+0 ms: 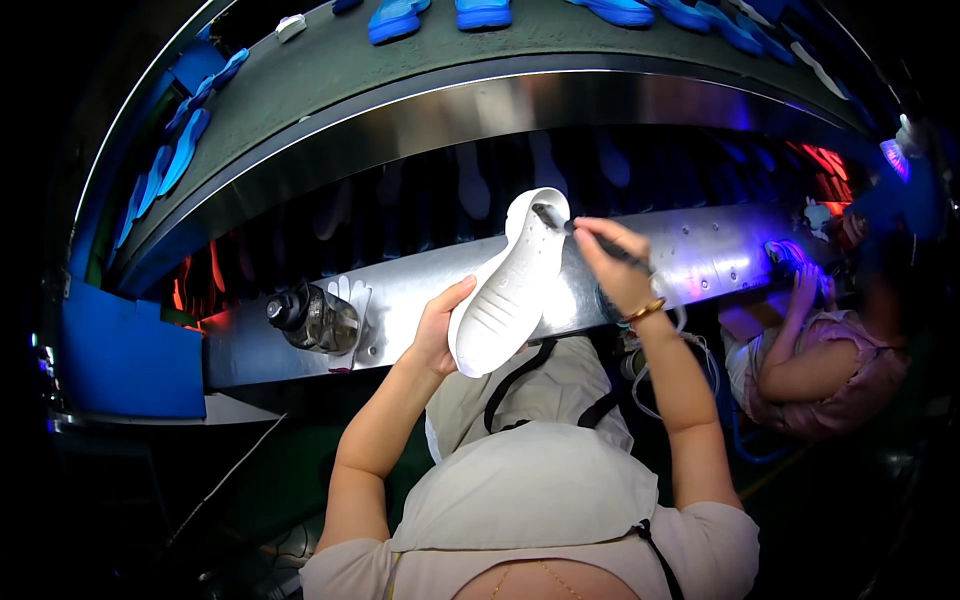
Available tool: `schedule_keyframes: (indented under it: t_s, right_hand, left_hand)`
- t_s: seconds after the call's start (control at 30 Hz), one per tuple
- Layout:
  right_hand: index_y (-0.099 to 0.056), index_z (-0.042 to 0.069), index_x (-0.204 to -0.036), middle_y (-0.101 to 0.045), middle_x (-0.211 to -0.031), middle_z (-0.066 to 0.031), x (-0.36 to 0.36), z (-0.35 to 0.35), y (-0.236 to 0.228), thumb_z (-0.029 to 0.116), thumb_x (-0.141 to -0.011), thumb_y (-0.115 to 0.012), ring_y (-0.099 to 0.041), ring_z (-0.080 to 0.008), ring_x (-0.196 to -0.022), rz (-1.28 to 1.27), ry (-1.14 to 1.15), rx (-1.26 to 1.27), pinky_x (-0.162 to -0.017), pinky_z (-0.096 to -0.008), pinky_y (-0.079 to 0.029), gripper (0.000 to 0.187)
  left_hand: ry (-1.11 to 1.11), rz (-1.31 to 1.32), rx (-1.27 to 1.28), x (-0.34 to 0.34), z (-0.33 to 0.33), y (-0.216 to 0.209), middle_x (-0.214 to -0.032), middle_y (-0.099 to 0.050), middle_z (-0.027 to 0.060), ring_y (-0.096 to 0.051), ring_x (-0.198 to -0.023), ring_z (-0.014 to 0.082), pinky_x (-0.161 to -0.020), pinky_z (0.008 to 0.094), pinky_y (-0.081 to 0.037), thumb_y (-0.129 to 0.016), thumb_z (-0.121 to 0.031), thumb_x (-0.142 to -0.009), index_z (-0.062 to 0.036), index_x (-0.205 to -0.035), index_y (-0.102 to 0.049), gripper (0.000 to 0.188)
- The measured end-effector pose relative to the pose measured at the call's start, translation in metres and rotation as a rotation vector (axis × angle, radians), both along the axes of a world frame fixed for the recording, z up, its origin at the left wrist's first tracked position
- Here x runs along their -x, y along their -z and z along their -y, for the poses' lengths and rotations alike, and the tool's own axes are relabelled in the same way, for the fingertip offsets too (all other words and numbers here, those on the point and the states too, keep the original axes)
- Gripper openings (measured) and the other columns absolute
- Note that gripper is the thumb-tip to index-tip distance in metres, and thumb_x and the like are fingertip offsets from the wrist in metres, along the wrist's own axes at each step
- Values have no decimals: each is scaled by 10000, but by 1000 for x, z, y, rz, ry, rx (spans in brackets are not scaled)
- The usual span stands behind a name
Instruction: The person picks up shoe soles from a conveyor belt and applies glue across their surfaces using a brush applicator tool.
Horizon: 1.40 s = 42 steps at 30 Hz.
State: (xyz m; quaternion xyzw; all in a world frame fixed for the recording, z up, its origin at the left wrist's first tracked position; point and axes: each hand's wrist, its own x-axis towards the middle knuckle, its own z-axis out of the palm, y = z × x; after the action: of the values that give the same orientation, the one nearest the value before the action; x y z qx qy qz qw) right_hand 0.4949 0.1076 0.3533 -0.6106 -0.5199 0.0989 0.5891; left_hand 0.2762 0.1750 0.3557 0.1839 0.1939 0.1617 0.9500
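Note:
A white shoe sole is tilted in front of me, its hollow inner side up and its narrower end pointing away. My left hand grips it by the left edge near the wide end, thumb on the rim and the other fingers mostly hidden underneath. In my closed right hand is a dark-handled brush. The brush's dark tip reaches into the far end of the sole and seems to touch its inner surface.
A dark-lidded clear bottle and a white glove lie on the metal ledge. Beyond, a green conveyor belt carries blue soles. More soles hang or stand in the dark gap below. A co-worker sits at right.

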Motion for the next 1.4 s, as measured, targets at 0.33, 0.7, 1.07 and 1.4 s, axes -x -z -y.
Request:
schedule_keyframes:
  t_s: [0.33, 0.7, 1.07, 1.4]
  right_hand:
    - [-607, 32, -861, -641, -861, -111, 101, 46, -14, 79, -720, -631, -636, -227, -689, 220, -425, -59, -589, -272, -518, 150]
    - [-659, 20, -880, -653, -741, -58, -7, -10, -26, 112, -751, -644, -569, -59, -634, -119, -229, 183, -567, -192, -443, 159]
    - [-624, -17, -853, -651, -784, -127, 71, 37, -19, 34, -738, -617, -581, -127, -548, -94, -640, 114, -504, -218, -461, 126]
    - [-558, -25, -917, -622, -907, -216, 15, 50, 5, 105, -844, -495, -334, -48, -360, -1124, -509, 21, -373, -178, -281, 163]
  left_hand:
    - [-100, 22, -59, 8, -11, 11, -1127, -516, 226, -553, -993, 317, -853, 424, -457, -337, -339, -884, 48, -1215, -390, 512]
    - [-25, 69, -57, 10, -9, 7, -1133, -514, 217, -563, -976, 337, -779, 481, -500, -334, -337, -879, 22, -1264, -331, 527]
    - [-190, -11, -123, 39, -13, 22, -1162, -509, 193, -558, -1005, 279, -865, 400, -462, -401, -325, -868, 25, -1252, -361, 521]
    - [-557, 662, -593, 91, -177, -112, -1301, -365, 207, -383, -1179, 372, -943, 534, -340, -222, -483, -867, 5, -1315, -263, 663]
